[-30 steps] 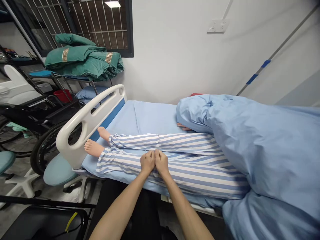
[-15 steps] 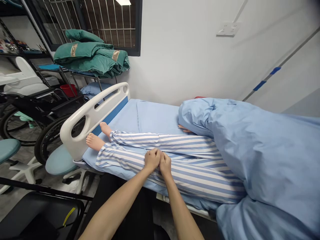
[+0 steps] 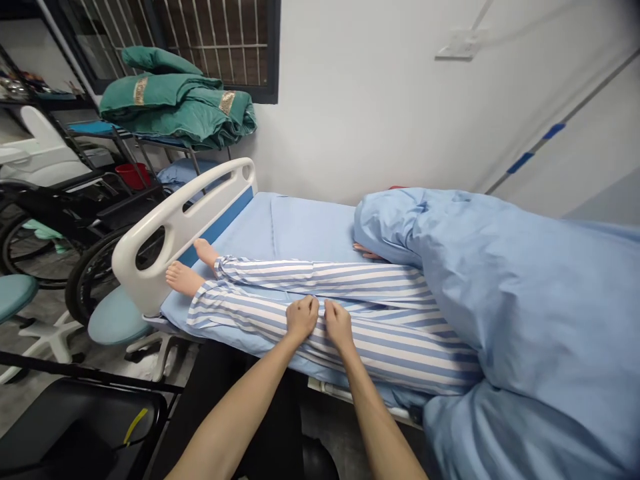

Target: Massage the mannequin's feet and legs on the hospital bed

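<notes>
Both my hands are closed, knuckles up, over the near leg of striped trousers [image 3: 400, 353] worn by a lying figure; whether it is a person or a manikin I cannot tell. My left hand [image 3: 303, 318] lies around the knee area. Just right of it, with a narrow gap between, is my right hand [image 3: 338, 323]. The undersides of my fingers are hidden, so anything in them does not show. Bare feet [image 3: 185, 279] stick out of the trouser cuffs at the left. A light blue quilt [image 3: 520, 287] covers the upper body, and a few fingertips [image 3: 367, 251] show at its edge.
The bed has a white footboard [image 3: 145, 233] and a blue sheet [image 3: 310, 227]. Left of it stand a wheelchair [image 3: 90, 273], a round stool [image 3: 116, 317] and a black chair [image 3: 75, 427]. Folded green bedding [image 3: 180, 107] is piled by the window.
My hands were touching each other; now they are slightly apart, the right one having moved right. The view has shifted a little.
</notes>
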Available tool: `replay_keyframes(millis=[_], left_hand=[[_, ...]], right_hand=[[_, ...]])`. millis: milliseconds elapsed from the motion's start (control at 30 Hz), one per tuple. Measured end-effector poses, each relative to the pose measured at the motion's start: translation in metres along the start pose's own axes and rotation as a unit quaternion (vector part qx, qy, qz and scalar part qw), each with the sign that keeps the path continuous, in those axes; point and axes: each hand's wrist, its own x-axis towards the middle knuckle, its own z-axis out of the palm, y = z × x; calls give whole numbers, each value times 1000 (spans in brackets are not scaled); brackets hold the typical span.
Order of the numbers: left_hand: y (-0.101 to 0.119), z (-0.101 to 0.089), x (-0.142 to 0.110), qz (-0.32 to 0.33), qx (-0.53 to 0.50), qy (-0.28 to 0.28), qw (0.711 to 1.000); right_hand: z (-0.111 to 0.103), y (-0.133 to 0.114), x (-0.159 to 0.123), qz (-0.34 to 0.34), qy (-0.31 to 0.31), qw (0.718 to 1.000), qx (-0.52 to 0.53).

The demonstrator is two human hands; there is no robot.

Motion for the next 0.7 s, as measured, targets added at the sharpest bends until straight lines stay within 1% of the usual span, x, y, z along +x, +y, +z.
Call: replay_keyframes(millis=[67, 133, 200, 300, 367, 433, 500, 567, 700], left_hand=[[3, -2, 1, 6, -11, 0, 1000], [11, -3, 1, 11, -38, -1, 999], [23, -2, 1, 26, -74, 7, 997], [39, 8, -3, 44, -121, 22, 991], [43, 18, -6, 23, -129, 22, 991], [42, 26, -7, -6, -119, 18, 993], [38, 31, -7, -17, -104, 15, 994], [35, 33, -6, -18, -96, 11, 995], [35, 34, -7, 0, -79, 4, 997]], right_hand=[[0, 5, -6, -17, -4, 1000, -12], [0, 8, -9, -11, 9, 1000, -5], [-2, 8, -7, 14, 30, 999, 34], [-6, 6, -3, 42, 47, 992, 110], [-7, 6, -1, 57, 61, 987, 138], [-7, 4, 0, 70, 72, 984, 145], [-9, 1, 2, 76, 67, 986, 134], [-14, -1, 5, 74, 54, 991, 99], [-31, 2, 5, 37, 33, 998, 25]])
